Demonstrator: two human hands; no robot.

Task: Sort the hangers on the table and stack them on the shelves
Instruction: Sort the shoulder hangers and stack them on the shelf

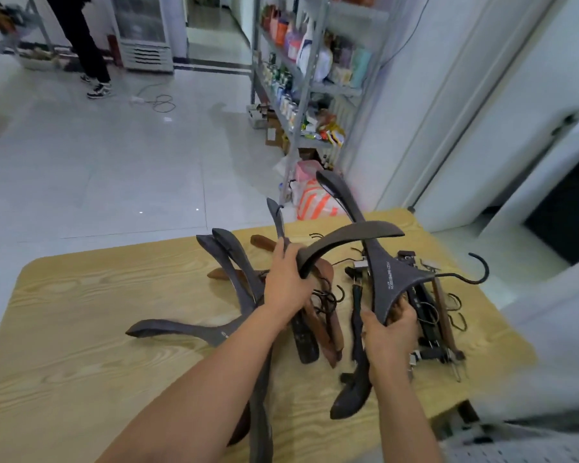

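Two grips are holding: left hand [286, 282] is clamping the curved hanger [348, 236], right hand [390, 335] the tip of the broad hanger [391, 279], above the pile [430, 329] at three o'clock on the bench [81, 312]. Probably stiff and light; hooks tangle, so hold near necks.

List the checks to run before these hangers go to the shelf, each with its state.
1. Grip of the left hand on the dark curved hanger: ok.
2. Grip of the right hand on the lettered hanger: ok.
3. Held hangers free of the pile: cannot tell; tangled hooks lie under the left hand.
4. Room on the metal shelf: not ok; its visible tiers are crowded with goods.
5. Sorting done: not ok; brown hangers lie mixed with dark ones on the table.
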